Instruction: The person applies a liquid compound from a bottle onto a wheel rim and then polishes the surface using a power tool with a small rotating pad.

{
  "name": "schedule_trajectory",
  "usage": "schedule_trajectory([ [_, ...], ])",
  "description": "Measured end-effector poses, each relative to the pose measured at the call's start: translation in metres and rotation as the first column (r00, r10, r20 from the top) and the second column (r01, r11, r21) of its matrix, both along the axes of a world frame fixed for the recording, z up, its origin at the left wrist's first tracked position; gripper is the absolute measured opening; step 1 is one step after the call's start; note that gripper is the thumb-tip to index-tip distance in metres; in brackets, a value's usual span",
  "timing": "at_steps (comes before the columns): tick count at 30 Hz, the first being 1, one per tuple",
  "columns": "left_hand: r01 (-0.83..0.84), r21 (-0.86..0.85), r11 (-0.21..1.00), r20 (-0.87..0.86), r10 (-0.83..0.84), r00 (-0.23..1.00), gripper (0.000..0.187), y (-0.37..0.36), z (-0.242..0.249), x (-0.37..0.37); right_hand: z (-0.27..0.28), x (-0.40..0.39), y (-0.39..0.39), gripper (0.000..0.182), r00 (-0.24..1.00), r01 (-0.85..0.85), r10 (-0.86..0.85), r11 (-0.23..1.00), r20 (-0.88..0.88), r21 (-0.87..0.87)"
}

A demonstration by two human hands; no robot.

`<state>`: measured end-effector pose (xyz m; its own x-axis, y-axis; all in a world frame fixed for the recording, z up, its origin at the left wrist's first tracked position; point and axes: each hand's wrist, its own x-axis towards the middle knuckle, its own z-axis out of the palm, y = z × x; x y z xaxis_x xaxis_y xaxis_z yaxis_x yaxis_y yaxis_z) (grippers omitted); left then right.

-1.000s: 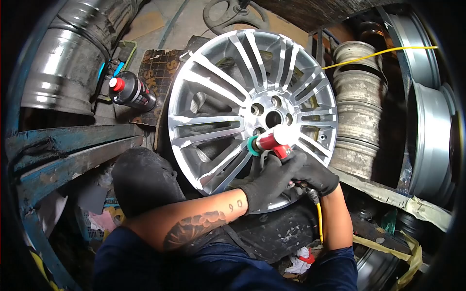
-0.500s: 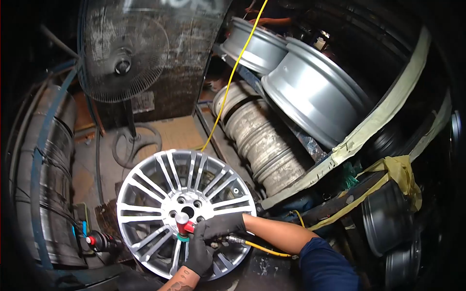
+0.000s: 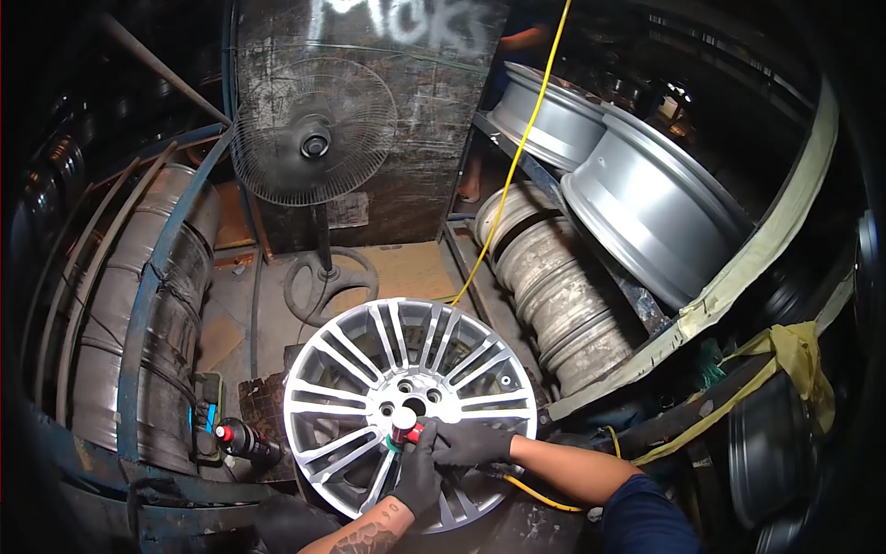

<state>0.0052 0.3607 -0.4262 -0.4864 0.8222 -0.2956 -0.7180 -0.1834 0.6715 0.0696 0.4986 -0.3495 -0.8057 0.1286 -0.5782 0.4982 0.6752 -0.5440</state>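
Note:
A silver multi-spoke wheel rim (image 3: 323,365) lies face up in the lower middle. Over its hub is a small red air tool (image 3: 406,425) with a round silver top and a green disc at its lower end. My left hand (image 3: 419,480), in a black glove, is wrapped round the tool from below. From the right comes my right hand (image 3: 471,445), also gloved in black, its fingers closed on the tool's rear part. A yellow air hose (image 3: 544,499) runs off to the right beneath my right forearm.
Behind the rim stands a fan (image 3: 316,145) before a dark board (image 3: 425,102). Stacked rims (image 3: 558,286) and large silver rims (image 3: 655,208) fill the right. More rims (image 3: 152,323) line the left frame, near a black bottle (image 3: 249,441). A person's arm (image 3: 524,39) shows at the back.
The camera view has turned, so the whole scene sits further right and slightly lower. Both hands still hold the tool near the hub.

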Motion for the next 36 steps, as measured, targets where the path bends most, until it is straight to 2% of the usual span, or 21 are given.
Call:
schedule_trajectory([
  [4, 0.032, -0.006, 0.999, 0.243, -0.029, 0.970, 0.027, 0.001, -0.004, -0.004, -0.001, 0.002, -0.004, 0.083, 0.996, 0.017, -0.017, 1.000, -0.092, -0.001],
  [6, 0.076, -0.023, 0.997, -0.074, -0.077, 0.994, 0.024, 0.001, -0.034, -0.004, -0.013, 0.002, -0.003, 0.084, 0.988, 0.030, -0.031, 1.000, -0.152, -0.005],
  [7, 0.076, -0.030, 0.997, -0.626, -0.078, 0.776, 0.031, -0.008, -0.043, -0.006, -0.014, 0.000, -0.004, 0.085, 0.990, 0.054, -0.053, 0.999, -0.128, 0.006],
  [8, -0.084, 0.003, 0.996, -0.950, 0.029, 0.312, 0.044, -0.018, -0.038, -0.009, -0.010, -0.004, -0.008, 0.086, 0.992, 0.071, -0.069, 0.997, -0.108, 0.014],
  [9, -0.157, 0.034, 0.987, -0.968, 0.072, 0.241, 0.038, -0.020, -0.028, -0.007, -0.010, -0.008, -0.010, 0.088, 0.993, 0.083, -0.081, 0.996, -0.088, 0.021],
  [11, -0.080, -0.117, 0.990, -0.848, -0.058, 0.526, 0.034, -0.017, -0.029, -0.003, -0.021, -0.009, -0.012, 0.090, 0.988, 0.093, -0.089, 0.995, -0.122, 0.029],
  [12, 0.021, -0.055, 0.998, -0.558, -0.049, 0.828, 0.031, -0.014, -0.024, -0.003, -0.020, -0.011, -0.014, 0.088, 0.989, 0.102, -0.099, 0.995, -0.114, 0.021],
  [13, 0.019, 0.017, 1.000, -0.158, -0.016, 0.987, 0.028, -0.011, -0.019, -0.004, -0.022, -0.010, -0.014, 0.087, 0.988, 0.114, -0.112, 0.993, -0.103, 0.015],
  [14, 0.032, 0.088, 0.996, 0.254, -0.053, 0.966, 0.030, -0.007, -0.020, -0.006, -0.032, -0.007, -0.011, 0.085, 0.987, 0.106, -0.107, 0.994, -0.122, -0.018],
  [15, 0.009, 0.166, 0.986, 0.618, -0.111, 0.779, 0.032, -0.002, -0.025, -0.005, -0.035, -0.004, -0.008, 0.084, 0.986, 0.102, -0.103, 0.995, -0.134, -0.015],
  [16, 0.095, 0.183, 0.979, 0.123, -0.118, 0.985, 0.029, -0.002, -0.039, 0.005, -0.037, -0.002, -0.007, 0.082, 0.985, 0.098, -0.099, 0.995, -0.143, -0.011],
  [17, 0.063, 0.119, 0.991, -0.376, -0.014, 0.926, 0.027, -0.001, -0.053, 0.014, -0.039, -0.001, -0.006, 0.081, 0.984, 0.093, -0.093, 0.996, -0.152, -0.009],
  [18, 0.113, 0.187, 0.976, -0.285, -0.056, 0.957, 0.028, -0.002, -0.029, 0.009, -0.020, -0.004, -0.009, 0.090, 0.987, 0.072, -0.074, 0.997, -0.144, -0.022],
  [21, 0.171, 0.171, 0.970, -0.184, -0.140, 0.973, 0.035, -0.003, -0.034, 0.012, -0.010, -0.003, 0.001, 0.077, 0.992, 0.013, -0.021, 0.998, -0.123, -0.066],
  [23, 0.112, 0.025, 0.993, 0.174, -0.115, 0.978, 0.044, -0.006, 0.008, 0.005, -0.028, 0.002, 0.004, 0.067, 0.946, 0.111, -0.215, 0.919, -0.245, -0.378],
  [25, 0.099, -0.023, 0.995, 0.490, -0.075, 0.869, 0.054, -0.005, 0.024, 0.000, -0.001, -0.007, -0.005, 0.058, 0.947, 0.171, -0.283, 0.844, -0.151, -0.508],
  [28, 0.220, 0.029, 0.975, 0.439, -0.211, 0.873, 0.062, -0.010, 0.018, -0.002, -0.004, -0.011, -0.002, 0.047, 0.957, 0.256, -0.291, 0.841, -0.001, -0.476],
  [30, 0.171, -0.022, 0.985, 0.447, -0.144, 0.883, 0.064, -0.009, 0.018, -0.004, -0.036, -0.003, 0.012, 0.041, 0.961, 0.249, -0.276, 0.846, 0.014, -0.472],
  [33, 0.115, -0.096, 0.989, 0.489, -0.054, 0.871, 0.070, -0.001, 0.009, 0.002, -0.018, -0.009, 0.002, 0.041, 0.958, 0.218, -0.280, 0.848, -0.059, -0.483],
  [35, 0.129, -0.047, 0.991, 0.508, -0.088, 0.857, 0.073, -0.002, 0.009, 0.005, 0.004, -0.018, -0.007, 0.044, 0.959, 0.244, -0.282, 0.803, 0.014, -0.544],
  [36, 0.132, -0.129, 0.983, 0.509, -0.049, 0.860, 0.074, -0.008, 0.033, -0.001, 0.009, -0.021, -0.010, 0.045, 0.958, 0.260, -0.282, 0.778, 0.052, -0.572],
])
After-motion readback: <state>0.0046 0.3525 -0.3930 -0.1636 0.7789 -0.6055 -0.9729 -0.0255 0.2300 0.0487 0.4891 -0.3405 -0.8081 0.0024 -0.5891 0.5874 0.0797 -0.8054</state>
